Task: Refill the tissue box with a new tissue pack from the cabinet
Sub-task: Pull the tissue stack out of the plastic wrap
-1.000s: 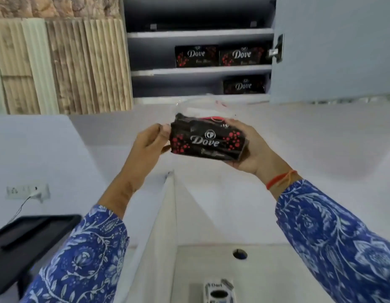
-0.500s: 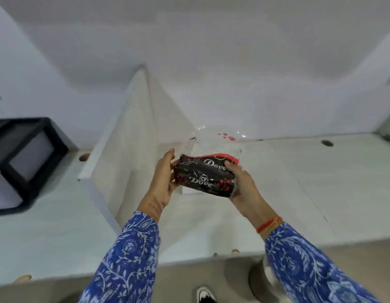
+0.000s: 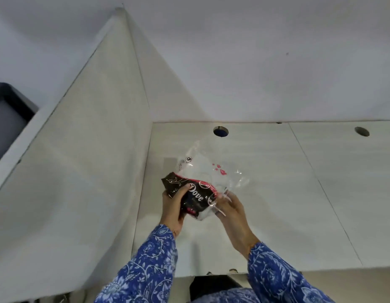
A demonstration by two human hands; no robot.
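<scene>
A black Dove tissue pack (image 3: 195,199) with red flowers and a clear plastic wrapper end (image 3: 211,171) hangs just above the white desk (image 3: 277,204). My left hand (image 3: 174,206) grips its left side, thumb on top. On the right, my right hand (image 3: 228,207) pinches the clear plastic at the pack's edge. Behind the pack, a whitish box-like shape (image 3: 171,164) shows partly; I cannot tell what it is. No cabinet is in view.
A white divider panel (image 3: 91,149) rises on the left of the desk. Two round cable holes (image 3: 220,131) (image 3: 361,131) sit near the back wall. A dark tray or frame (image 3: 8,114) is at the far left. The desk's front edge runs below my arms.
The view has dropped from the open cabinet to the desk. Both hands carried the pack down from chest height to just above the desk. The pack has turned, its clear end now up.
</scene>
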